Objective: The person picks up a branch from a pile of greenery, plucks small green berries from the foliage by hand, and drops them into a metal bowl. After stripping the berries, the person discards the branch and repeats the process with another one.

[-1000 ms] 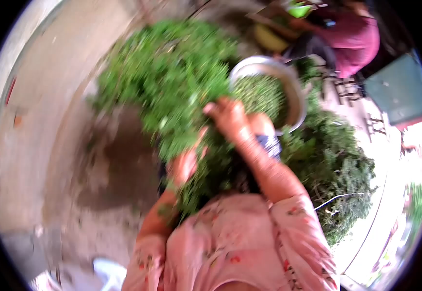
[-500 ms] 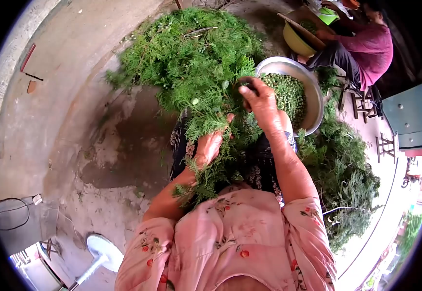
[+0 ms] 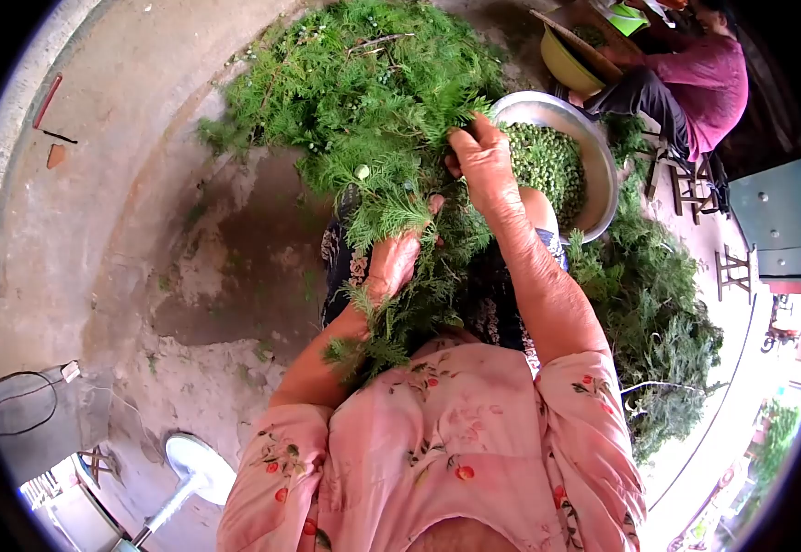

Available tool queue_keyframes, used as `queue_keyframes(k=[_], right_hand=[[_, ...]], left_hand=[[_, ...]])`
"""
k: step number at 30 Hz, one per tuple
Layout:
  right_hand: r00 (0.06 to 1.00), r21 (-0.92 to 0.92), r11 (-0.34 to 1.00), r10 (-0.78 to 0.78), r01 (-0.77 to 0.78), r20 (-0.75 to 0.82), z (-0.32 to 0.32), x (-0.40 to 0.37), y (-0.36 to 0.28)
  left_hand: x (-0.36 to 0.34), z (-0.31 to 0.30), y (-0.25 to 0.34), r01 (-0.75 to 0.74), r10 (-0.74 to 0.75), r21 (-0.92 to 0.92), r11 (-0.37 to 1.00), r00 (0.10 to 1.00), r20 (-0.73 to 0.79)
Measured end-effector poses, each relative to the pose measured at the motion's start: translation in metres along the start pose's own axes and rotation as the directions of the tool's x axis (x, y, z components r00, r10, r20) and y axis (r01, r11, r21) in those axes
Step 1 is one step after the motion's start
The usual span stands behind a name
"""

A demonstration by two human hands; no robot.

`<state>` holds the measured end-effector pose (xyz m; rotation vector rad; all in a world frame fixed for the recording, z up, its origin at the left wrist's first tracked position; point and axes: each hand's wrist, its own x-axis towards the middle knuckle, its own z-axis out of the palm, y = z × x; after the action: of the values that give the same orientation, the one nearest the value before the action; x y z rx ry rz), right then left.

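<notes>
Left hand (image 3: 393,262) clamped on leafy branch (image 3: 391,207) beside bowl (image 3: 600,179); right hand (image 3: 485,164) pinching its tip. Branch likely light, floppy; best gripped at woody stem.

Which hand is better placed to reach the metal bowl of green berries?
Right. The right hand is up at the tip of the branch, gripping its leaves, next to the rim of the bowl. The left hand is lower, closed around the branch, farther from the bowl.
</notes>
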<state>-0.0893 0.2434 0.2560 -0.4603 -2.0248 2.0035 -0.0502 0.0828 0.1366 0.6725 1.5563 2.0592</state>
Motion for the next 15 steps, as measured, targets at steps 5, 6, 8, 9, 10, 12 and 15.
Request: queue_keyframes(k=[5, 6, 8, 9, 10, 12, 15], right_hand=[[0.943, 0.608, 0.774, 0.311, -0.177, -0.121, 0.001, -0.005, 0.017], [0.961, 0.603, 0.784, 0.259, -0.148, -0.101, 0.000, -0.008, 0.017], [0.970, 0.426, 0.901, 0.173, -0.086, -0.169, 0.001, -0.006, 0.020], [0.973, 0.226, 0.974, 0.076, -0.026, -0.217, 0.000, -0.006, 0.024], [0.928, -0.303, 0.939, -0.248, 0.160, -0.279, -0.009, 0.001, 0.035], [0.941, 0.254, 0.959, -0.034, 0.126, -0.337, -0.026, 0.012, 0.006], [0.966, 0.429, 0.902, 0.063, 0.053, -0.252, -0.043, 0.014, -0.016]], left_hand=[[-0.002, 0.001, 0.012, 0.155, -0.162, -0.243, 0.958, 0.987, -0.011], [-0.004, 0.004, 0.016, 0.156, -0.163, -0.243, 0.957, 0.986, -0.010], [-0.005, 0.007, 0.025, -0.181, 0.299, -0.536, 0.824, 0.944, 0.142], [-0.002, 0.010, 0.030, -0.180, 0.298, -0.537, 0.824, 0.944, 0.141], [0.002, 0.015, 0.035, -0.267, 0.403, -0.544, 0.795, 0.903, 0.146], [0.002, 0.011, 0.032, 0.208, -0.238, -0.438, 0.875, 0.971, -0.014], [0.004, 0.004, 0.003, -0.163, 0.249, -0.594, 0.788, 0.966, 0.065]])
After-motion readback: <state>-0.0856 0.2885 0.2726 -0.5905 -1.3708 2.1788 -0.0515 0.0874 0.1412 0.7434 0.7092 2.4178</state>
